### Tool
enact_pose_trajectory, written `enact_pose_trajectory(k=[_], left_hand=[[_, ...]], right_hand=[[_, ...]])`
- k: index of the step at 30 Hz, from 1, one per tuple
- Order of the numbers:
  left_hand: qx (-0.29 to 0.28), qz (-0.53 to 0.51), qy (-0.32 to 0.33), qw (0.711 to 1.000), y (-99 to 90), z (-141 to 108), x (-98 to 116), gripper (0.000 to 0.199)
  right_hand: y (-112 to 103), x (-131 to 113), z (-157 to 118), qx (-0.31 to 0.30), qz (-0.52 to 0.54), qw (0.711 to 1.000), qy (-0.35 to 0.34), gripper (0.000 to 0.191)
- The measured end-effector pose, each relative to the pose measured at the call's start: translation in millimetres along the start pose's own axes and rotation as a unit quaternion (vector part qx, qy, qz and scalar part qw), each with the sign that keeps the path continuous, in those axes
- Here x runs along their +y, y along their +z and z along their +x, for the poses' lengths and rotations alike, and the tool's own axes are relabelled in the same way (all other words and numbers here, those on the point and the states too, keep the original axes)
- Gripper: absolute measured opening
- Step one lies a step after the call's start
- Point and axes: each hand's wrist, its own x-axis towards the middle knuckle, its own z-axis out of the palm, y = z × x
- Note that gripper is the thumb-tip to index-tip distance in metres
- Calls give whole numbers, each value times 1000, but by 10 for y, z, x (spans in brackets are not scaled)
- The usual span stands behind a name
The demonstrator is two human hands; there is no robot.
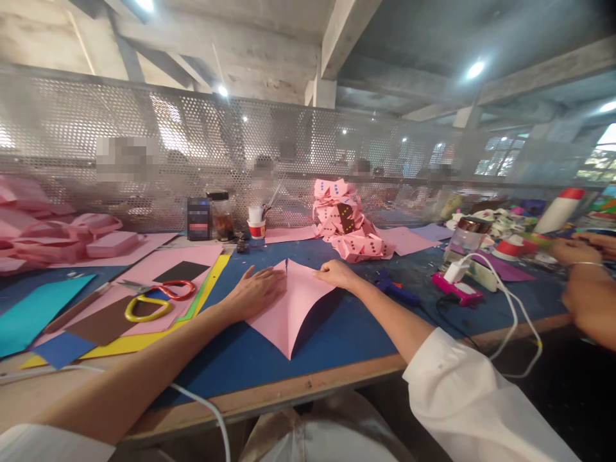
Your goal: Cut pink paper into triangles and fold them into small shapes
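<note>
A sheet of pink paper (304,289) with a crease down its middle lies on the blue table mat (346,333). A short slit shows at the top of the crease. My left hand (260,290) rests flat on the left half of the sheet, fingers stretched out. With its fingers closed, my right hand (335,274) pinches the upper right edge, and that half is raised off the mat. Left of my left hand, scissors (149,308) with one red and one yellow handle lie on a stack of coloured paper (212,282).
Folded pink paper pieces with printed dots (344,221) are piled at the back. A blue glue gun (397,289) and a magenta power strip (457,290) with white cable lie to the right. Another person's hands (577,250) are at far right. A perforated metal screen (206,141) stands behind.
</note>
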Motion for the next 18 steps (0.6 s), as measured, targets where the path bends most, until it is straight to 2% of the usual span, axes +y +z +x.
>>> enact_pose_trajectory(k=[6,12,18], left_hand=[[-4,8,24,1000,-17,-9,-1,40],[-12,11,37,999,-32,-15,13,38],[-15,6,37,999,-51,-13,31,37]], right_hand=[[47,-16,5,10,-11,1000,12,39],[13,-40,-9,-31,-24,999,9,31],[2,-44,-6,-56,-29,998,4,35]])
